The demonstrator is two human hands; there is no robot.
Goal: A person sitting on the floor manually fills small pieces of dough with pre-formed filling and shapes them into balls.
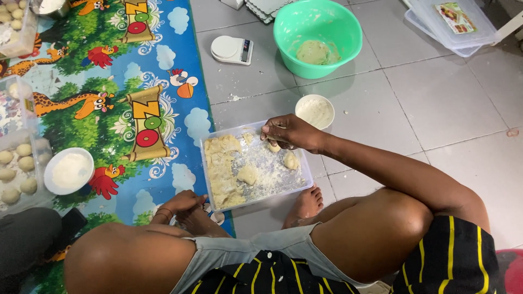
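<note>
A person sits on a pale grey tiled floor (452, 103) with knees bent, seen from above. Just in front of the feet, at the centre of the frame, lies a shallow clear plastic rectangular tray (207, 163), low and within easy reach. Its base is dusted with white flour, likely so the dough does not stick. A ragged slab of pale yellow dough (223, 169) fills the tray's left side; two small torn lumps lie to its right.

The right hand (291, 132) reaches over the tray's upper right corner, fingers curled narrowly around a small soft piece of dough (274, 146), pinching it. The left hand (182, 202) rests low at the lower left of the tray, by the ankle, fingers loosely curled and holding nothing visible.

Just above the right hand stands a small round white bowl of flour (315, 111), close enough for dipping. Further up sits a large mint-green plastic basin (318, 36), smeared inside, with a lump of dough at its bottom. Left of it lies a small white digital kitchen scale (232, 49).

The left half of the frame shows a glossy, brightly coloured children's play mat (163, 65) with cartoon animals. On it sits another round white bowl of flour (69, 170). At the far left edge, clear containers hold smooth rolled dough balls (16, 169). Stacked clear plastic lids (452, 24) lie at the upper right.
</note>
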